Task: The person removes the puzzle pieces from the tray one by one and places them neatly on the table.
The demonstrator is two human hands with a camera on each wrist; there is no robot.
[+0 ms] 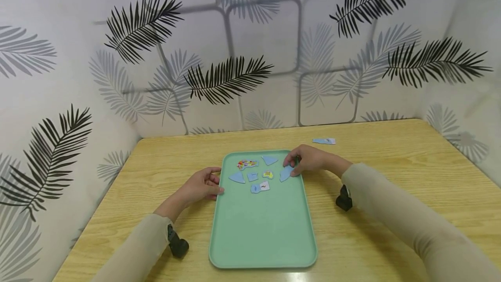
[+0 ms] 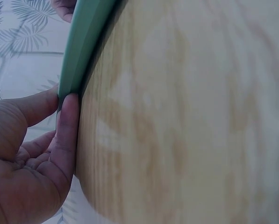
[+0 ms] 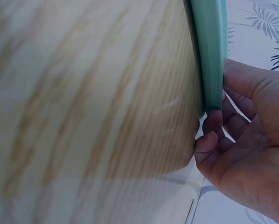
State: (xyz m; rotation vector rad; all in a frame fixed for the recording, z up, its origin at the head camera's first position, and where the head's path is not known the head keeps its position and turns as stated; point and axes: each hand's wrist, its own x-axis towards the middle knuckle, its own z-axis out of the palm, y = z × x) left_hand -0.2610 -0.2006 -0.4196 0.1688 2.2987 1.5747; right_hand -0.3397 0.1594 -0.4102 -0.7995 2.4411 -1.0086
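Note:
A green tray (image 1: 262, 234) lies on the wooden table, with several cut picture pieces spread over its far half. My left hand (image 1: 201, 186) grips the tray's left rim, its thumb on top and curled fingers at the outer side. Over the far right corner of the tray, my right hand (image 1: 311, 160) pinches a light blue picture piece (image 1: 286, 173) between thumb and fingers. Around it lie a colourful flowered piece (image 1: 247, 164), two blue triangular pieces, a small blue piece (image 1: 252, 176), a yellow-patterned piece (image 1: 268, 174) and a blue-and-white piece (image 1: 260, 187).
A narrow blue-and-white piece (image 1: 324, 141) lies on the table (image 1: 391, 156) beyond the tray's far right corner. A wall with leaf-patterned covering (image 1: 266, 47) stands behind the table. Small black devices hang at both wrists.

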